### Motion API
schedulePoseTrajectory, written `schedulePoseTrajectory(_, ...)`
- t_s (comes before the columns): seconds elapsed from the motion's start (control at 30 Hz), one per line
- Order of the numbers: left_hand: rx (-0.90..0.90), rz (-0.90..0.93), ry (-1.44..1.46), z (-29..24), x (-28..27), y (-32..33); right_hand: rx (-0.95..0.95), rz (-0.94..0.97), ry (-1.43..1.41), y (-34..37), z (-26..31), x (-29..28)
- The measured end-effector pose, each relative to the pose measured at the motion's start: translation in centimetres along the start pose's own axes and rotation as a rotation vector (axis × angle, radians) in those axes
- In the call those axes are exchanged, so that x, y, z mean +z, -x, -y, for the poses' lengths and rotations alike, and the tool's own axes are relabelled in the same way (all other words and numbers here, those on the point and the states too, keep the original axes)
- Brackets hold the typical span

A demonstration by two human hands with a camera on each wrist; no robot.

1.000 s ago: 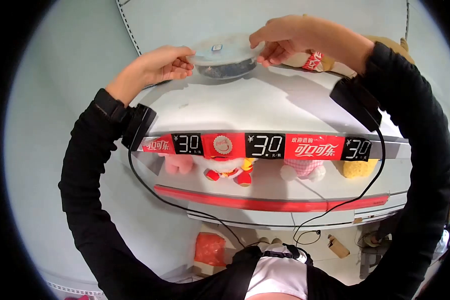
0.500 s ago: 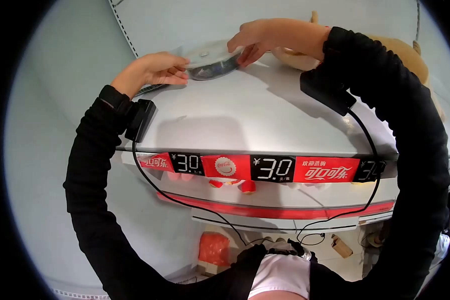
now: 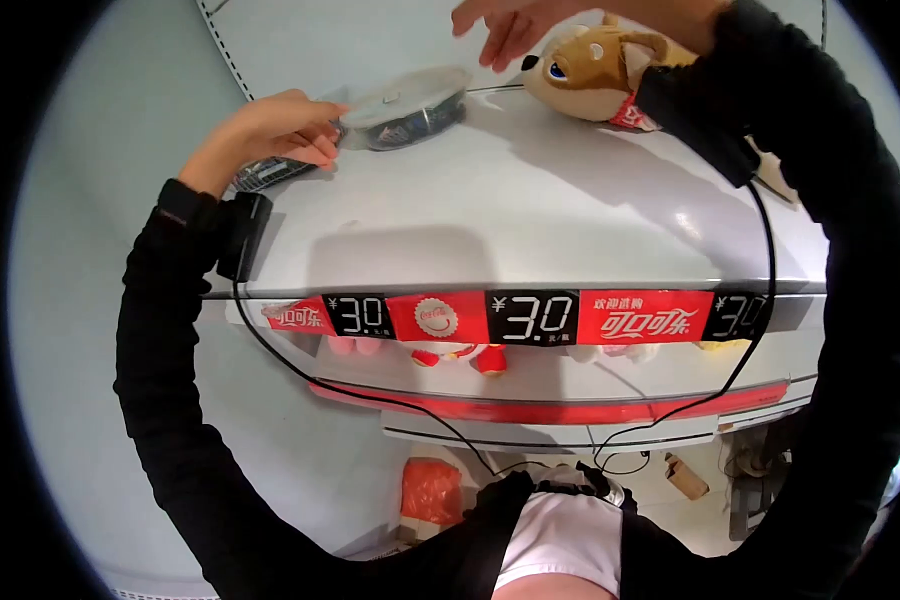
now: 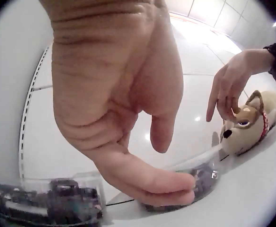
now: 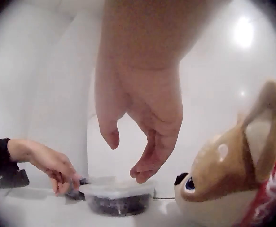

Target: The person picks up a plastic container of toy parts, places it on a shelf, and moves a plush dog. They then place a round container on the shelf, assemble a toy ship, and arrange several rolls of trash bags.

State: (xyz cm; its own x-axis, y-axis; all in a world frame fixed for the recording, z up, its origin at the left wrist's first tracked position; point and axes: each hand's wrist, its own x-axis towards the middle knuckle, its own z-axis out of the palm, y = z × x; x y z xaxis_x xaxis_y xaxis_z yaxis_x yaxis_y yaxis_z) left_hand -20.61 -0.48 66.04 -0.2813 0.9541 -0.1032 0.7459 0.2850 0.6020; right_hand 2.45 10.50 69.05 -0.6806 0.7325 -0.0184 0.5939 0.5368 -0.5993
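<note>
A round clear plastic container [image 3: 410, 122] with a pale lid and dark contents stands on the upper shelf near the back. My left hand [image 3: 282, 128] is at its left edge, fingertips right by the rim, thumb apart from the fingers in the left wrist view. Raised above and to the right of the container, my right hand [image 3: 515, 28] holds nothing, its fingers loosely bent with a gap to the thumb [image 5: 110, 137]. A brown and white plush dog [image 3: 585, 75] lies to the right, partly behind the right forearm. Behind the left hand sits another clear container [image 4: 48, 201] with dark contents.
The white shelf [image 3: 400, 230] carries a front strip of red labels and black price tags [image 3: 532, 316]. Plush toys [image 3: 488, 360] show on the shelf below. A wall panel [image 3: 100, 250] stands on the left. Black cables [image 3: 320, 385] hang from both wrists.
The right hand has let go of the container and lifted up and away to the right. The container now stands on the shelf, and more of the plush dog shows.
</note>
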Motion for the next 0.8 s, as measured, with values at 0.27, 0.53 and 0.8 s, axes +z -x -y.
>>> schedulePoseTrajectory(0.27,0.286,-0.279,-0.083,0.4,-0.3,5.4,-0.355,0.020,0.041,13.1,0.3,-1.8)
schedulePoseTrajectory(0.53,0.641,-0.619,0.049,2.1,8.0,15.0,-0.349,0.033,-0.049,21.8,-5.3,2.5)
schedulePoseTrajectory(0.8,1.147,0.407,-0.213,5.7,20.8,19.7,-0.236,0.398,-0.272,28.8,-13.8,14.0)
